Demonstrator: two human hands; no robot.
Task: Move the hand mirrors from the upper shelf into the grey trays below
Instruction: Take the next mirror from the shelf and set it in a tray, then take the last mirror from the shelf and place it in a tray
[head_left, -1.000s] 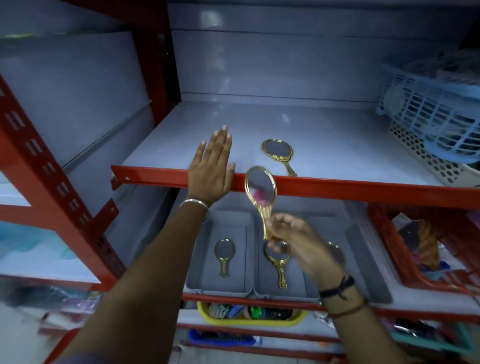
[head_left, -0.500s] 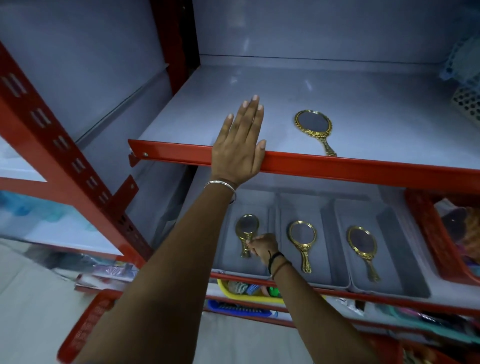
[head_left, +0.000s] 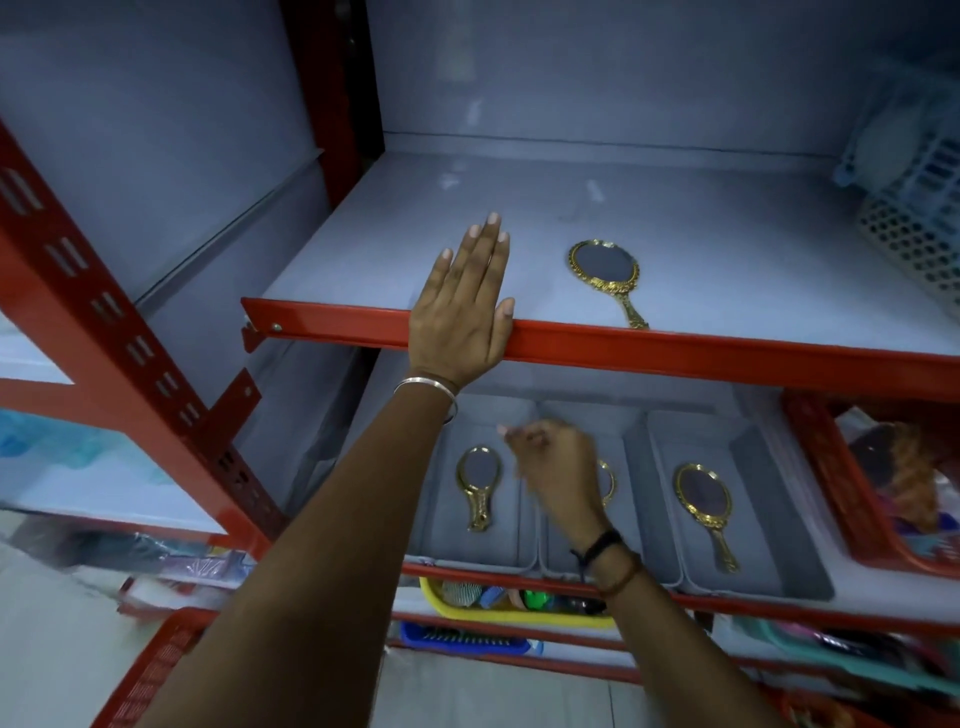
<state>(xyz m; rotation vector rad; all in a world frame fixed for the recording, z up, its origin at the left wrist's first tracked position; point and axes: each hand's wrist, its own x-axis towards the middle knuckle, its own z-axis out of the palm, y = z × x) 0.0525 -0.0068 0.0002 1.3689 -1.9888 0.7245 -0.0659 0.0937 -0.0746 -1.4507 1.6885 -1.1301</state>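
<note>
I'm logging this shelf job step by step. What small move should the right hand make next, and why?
Probably lift the right hand, which appears empty above the grey trays, to the upper shelf and take the gold hand mirror there. It is the only mirror seen up there; the left hand lies flat on the shelf edge.

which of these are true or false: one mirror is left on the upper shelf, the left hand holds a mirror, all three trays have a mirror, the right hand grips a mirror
1. One mirror is left on the upper shelf. True.
2. The left hand holds a mirror. False: it lies flat on the shelf edge, empty.
3. All three trays have a mirror. True, though the middle one is mostly hidden.
4. The right hand grips a mirror. False: it is empty, above the trays.
</note>
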